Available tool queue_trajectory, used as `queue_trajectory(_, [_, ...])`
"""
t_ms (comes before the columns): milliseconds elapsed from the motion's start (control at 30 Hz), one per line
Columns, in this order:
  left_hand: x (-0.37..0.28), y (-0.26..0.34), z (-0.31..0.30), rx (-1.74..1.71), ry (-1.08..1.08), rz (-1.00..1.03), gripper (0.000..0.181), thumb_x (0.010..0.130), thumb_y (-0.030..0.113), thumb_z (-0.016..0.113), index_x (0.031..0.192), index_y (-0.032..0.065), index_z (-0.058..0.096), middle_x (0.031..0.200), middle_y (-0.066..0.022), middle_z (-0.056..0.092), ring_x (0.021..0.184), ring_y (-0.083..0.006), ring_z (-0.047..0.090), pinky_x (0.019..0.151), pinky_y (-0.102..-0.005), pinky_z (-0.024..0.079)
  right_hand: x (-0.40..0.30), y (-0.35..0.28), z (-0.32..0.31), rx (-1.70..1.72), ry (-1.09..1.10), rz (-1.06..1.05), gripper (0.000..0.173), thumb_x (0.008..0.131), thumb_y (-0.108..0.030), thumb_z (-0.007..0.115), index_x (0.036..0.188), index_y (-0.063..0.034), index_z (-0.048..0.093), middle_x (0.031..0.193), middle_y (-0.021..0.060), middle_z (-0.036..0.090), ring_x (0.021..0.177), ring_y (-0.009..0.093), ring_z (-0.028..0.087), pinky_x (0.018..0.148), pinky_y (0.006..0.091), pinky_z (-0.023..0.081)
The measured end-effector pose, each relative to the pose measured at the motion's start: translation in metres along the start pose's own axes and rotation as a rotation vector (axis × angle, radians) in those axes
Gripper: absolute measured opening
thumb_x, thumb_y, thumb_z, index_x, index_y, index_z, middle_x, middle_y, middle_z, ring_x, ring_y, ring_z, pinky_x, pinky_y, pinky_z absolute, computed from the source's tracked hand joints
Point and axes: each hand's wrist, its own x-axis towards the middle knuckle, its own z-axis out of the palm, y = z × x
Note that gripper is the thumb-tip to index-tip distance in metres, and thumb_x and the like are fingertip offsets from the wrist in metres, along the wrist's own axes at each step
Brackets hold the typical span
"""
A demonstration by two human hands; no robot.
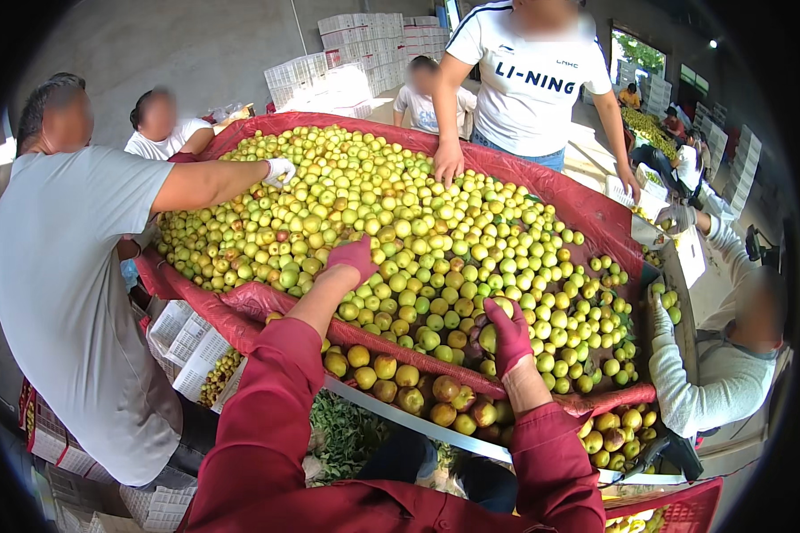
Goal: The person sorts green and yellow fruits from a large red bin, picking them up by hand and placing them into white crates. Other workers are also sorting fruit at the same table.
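Note:
A broad heap of yellow-green jujubes point(400, 220), some with brown-red patches, lies on a table lined with red sheeting point(573, 206). My left hand point(352, 261), in a dark pink glove, reaches into the middle of the heap; its fingertips are hidden, so whether it grips a fruit is unclear. Closer to the near edge, my right hand point(509, 333), gloved alike, has its fingers curled around jujubes point(487, 338). Below the rolled red edge, larger jujubes point(410, 400) fill a trough point(433, 436) in front of me.
A person in grey point(73, 280) reaches across from the left with a white-gloved hand point(280, 172). Opposite, another's bare hand point(449, 160) touches the heap. At right stands a person with grey sleeves point(700, 393). White plastic crates point(203, 363) sit at lower left, a red crate point(697, 510) at lower right.

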Motion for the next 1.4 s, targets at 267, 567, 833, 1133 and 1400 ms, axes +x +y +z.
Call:
queue_trajectory(267, [-0.027, 0.064, 0.015, 0.055, -0.093, 0.338, 0.075, 0.085, -0.003, 0.05, 0.146, 0.0382, 0.037, 0.139, -0.0096, 0.051, 0.12, -0.0312, 0.057, 0.099, -0.0412, 0.049, -0.003, 0.0, 0.007, -0.026, -0.01, -0.017, 0.032, 0.082, -0.024, 0.076, 0.105, -0.0084, 0.06, 0.083, 0.0036, 0.064, 0.065, 0.015, 0.061, 0.057, 0.0284, 0.051])
queue_trajectory(567, [-0.044, 0.122, 0.06, -0.611, 0.128, 0.859, 0.06, 0.085, 0.032, 0.071, 0.135, 0.0106, 0.047, 0.123, -0.0184, 0.061, 0.112, -0.0345, 0.06, 0.095, -0.0405, 0.049, 0.013, 0.005, -0.017, 0.119, -0.008, 0.11, 0.031, 0.086, -0.033, 0.069, 0.104, -0.0112, 0.058, 0.088, 0.0066, 0.065, 0.07, 0.019, 0.063, 0.057, 0.0326, 0.051])
queue_trajectory(833, [-0.069, 0.147, 0.049, -0.742, 0.141, 0.829, 0.057, 0.096, 0.039, 0.058, 0.14, 0.0067, 0.04, 0.127, -0.0228, 0.058, 0.114, -0.0354, 0.06, 0.092, -0.0391, 0.05, -0.009, -0.024, -0.004, 0.525, -0.039, 0.175, 0.049, 0.087, -0.063, 0.058, 0.113, -0.0213, 0.059, 0.108, -0.0022, 0.063, 0.093, 0.014, 0.061, 0.063, 0.0263, 0.052])
queue_trajectory(1133, [-0.01, 0.003, -0.014, -0.436, 0.303, 0.068, 0.051, 0.09, 0.043, 0.061, 0.127, 0.0092, 0.058, 0.137, -0.0156, 0.052, 0.124, -0.0312, 0.052, 0.105, -0.0403, 0.043, -0.024, -0.036, 0.005, 0.838, -0.141, 0.191, 0.057, 0.084, -0.062, 0.063, 0.116, -0.0154, 0.056, 0.127, 0.0092, 0.056, 0.107, 0.02, 0.056, 0.063, 0.0251, 0.052])
queue_trajectory(1400, [0.038, -0.059, -0.021, -0.059, 0.333, -0.36, 0.061, 0.094, 0.047, 0.054, 0.149, 0.0275, 0.036, 0.16, -0.0073, 0.02, 0.146, -0.0369, 0.019, 0.115, -0.0558, 0.022, -0.042, -0.038, 0.02, 1.136, -0.344, 0.382, 0.058, 0.084, -0.065, 0.059, 0.117, -0.0178, 0.054, 0.145, 0.0208, 0.039, 0.13, 0.039, 0.04, 0.063, 0.0375, 0.058])
